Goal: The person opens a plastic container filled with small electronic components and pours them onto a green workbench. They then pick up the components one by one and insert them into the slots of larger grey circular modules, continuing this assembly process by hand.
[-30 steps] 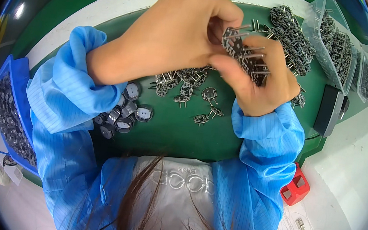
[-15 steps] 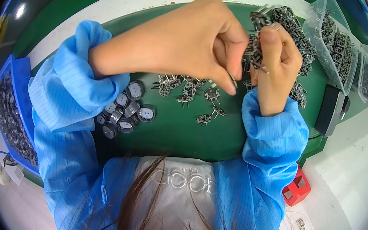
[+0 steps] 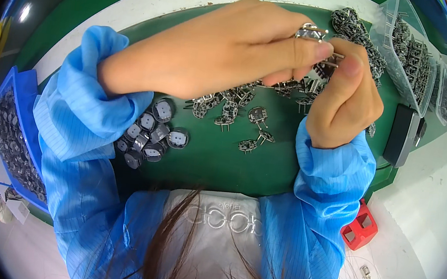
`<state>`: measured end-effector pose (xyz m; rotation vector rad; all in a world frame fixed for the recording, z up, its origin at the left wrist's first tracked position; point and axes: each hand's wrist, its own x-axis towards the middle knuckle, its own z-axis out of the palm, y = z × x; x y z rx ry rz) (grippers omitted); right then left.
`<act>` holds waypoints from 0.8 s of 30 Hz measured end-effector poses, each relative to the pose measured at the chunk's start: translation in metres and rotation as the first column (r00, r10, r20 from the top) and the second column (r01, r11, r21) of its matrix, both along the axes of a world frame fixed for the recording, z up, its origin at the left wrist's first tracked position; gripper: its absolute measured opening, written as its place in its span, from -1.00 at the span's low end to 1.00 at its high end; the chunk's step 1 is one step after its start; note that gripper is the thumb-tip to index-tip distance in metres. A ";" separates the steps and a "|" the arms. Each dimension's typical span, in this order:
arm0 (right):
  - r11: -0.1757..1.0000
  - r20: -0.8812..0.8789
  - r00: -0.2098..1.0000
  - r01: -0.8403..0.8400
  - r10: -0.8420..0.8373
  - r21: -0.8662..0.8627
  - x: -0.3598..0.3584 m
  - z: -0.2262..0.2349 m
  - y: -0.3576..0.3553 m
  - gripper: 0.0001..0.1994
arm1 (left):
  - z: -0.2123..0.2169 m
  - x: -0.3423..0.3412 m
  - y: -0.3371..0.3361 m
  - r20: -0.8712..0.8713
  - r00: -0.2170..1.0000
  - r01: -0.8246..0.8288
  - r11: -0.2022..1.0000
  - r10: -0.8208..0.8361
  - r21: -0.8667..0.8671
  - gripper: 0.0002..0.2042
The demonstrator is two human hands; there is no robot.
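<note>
My left hand [image 3: 244, 53] is closed, with a small dark circuit board with metal pins [image 3: 311, 32] at its fingertips. Against it, my right hand [image 3: 348, 96] is closed too; metal pins [image 3: 331, 62] stick out by its thumb, while the body of that piece is mostly hidden by fingers. Beneath both hands lie several more pinned boards [image 3: 230, 110] on the green work surface [image 3: 204, 165]. Two or three loose ones, such as a round board [image 3: 257, 115], rest nearer to me. By my left sleeve sits a pile of dark grey rounded housings [image 3: 159, 132].
At the left edge stands a blue bin [image 3: 32, 173] of small dark parts. A heap of boards [image 3: 352, 24] lies at the back right, beside a clear plastic bin [image 3: 382, 25] holding more. A black box [image 3: 398, 136] and a red plastic holder [image 3: 360, 228] are at the right.
My hands have come together. The left hand has risen to the right hand's fingertips, a board now showing at its tips. The cluster of boards at my right fingers no longer shows there.
</note>
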<state>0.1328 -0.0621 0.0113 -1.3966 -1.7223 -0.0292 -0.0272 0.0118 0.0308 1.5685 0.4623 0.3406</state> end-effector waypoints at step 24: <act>0.998 -0.084 0.996 0.031 -0.035 -0.047 -0.008 -0.004 -0.009 -0.81 | 0.001 -0.001 -0.002 0.046 0.991 0.132 0.975 -0.126 -0.180 -0.68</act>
